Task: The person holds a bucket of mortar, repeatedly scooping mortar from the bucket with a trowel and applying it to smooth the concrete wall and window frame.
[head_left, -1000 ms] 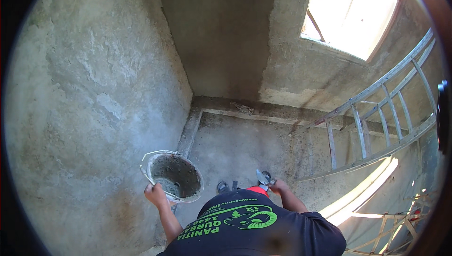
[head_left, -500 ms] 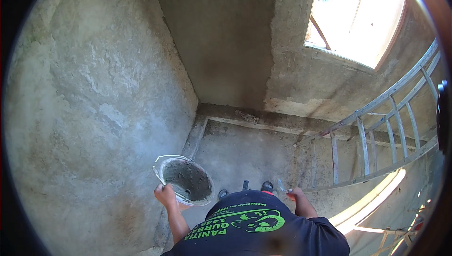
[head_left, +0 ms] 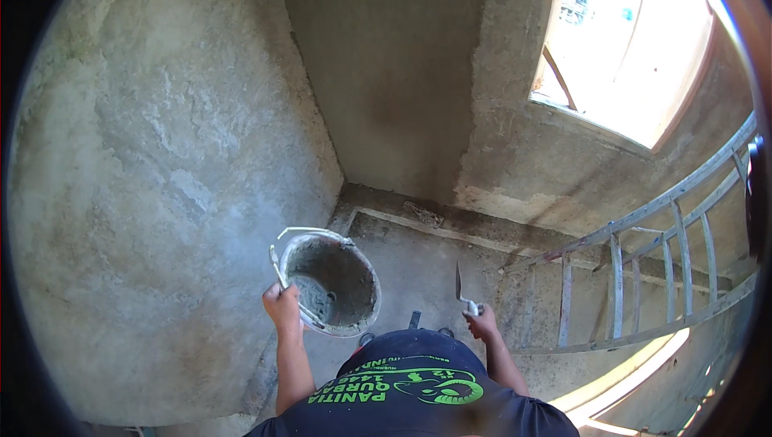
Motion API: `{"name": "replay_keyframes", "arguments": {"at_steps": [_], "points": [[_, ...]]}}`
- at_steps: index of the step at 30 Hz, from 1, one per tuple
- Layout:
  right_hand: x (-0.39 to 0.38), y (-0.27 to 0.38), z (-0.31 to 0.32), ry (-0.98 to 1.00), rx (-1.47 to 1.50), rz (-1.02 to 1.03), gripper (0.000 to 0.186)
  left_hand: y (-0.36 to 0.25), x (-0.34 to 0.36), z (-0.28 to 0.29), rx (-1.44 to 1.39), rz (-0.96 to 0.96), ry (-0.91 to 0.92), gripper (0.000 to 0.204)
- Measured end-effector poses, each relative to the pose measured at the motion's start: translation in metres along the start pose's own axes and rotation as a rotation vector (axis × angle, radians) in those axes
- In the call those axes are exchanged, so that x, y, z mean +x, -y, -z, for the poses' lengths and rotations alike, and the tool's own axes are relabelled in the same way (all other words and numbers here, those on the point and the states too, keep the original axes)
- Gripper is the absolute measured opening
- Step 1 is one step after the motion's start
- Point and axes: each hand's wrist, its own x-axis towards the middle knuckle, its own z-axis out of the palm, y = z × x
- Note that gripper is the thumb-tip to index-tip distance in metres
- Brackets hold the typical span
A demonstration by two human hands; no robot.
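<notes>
My left hand (head_left: 281, 305) is closed round the wire handle of a bucket (head_left: 354, 272) beside its left rim. The bucket hangs tilted in front of me, its mouth toward the view. Grey wet mortar (head_left: 312, 295) lies low inside, and its inner wall is smeared with the same grey. In my right hand (head_left: 482, 323) is a pointed trowel (head_left: 459, 284), gripped by its handle with the blade directed away from me. The trowel stands apart from the bucket, to its right.
A rough plastered wall (head_left: 161, 196) rises on the left. Ahead, a darker damp patch (head_left: 386, 75) covers part of the far wall, with a bright window opening (head_left: 619, 43) to its right. A metal ladder (head_left: 615, 276) leans at the right. A low ledge (head_left: 482, 228) edges the concrete floor (head_left: 410, 268).
The bucket has come up and tipped, showing more of its inside. My right hand has moved left and forward, and the trowel blade has swung into plain sight.
</notes>
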Motion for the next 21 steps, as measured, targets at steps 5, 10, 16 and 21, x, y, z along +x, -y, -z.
{"name": "replay_keyframes", "arguments": {"at_steps": [5,10,16,21], "points": [[-0.037,0.112,0.025,0.16,0.442,0.373,0.028,-0.03,0.003,-0.019,0.064,-0.138,0.108,0.014],[-0.095,0.195,0.051,0.297,0.257,0.495,0.034,-0.068,0.008,-0.029,0.149,-0.279,0.197,0.015],[-0.142,0.246,0.036,0.036,-0.248,1.081,0.035,-0.116,0.008,-0.03,0.285,-0.462,0.28,0.017],[-0.169,0.284,0.03,-0.024,-0.548,1.102,0.037,-0.138,0.006,-0.029,0.327,-0.48,0.388,0.018]]}}
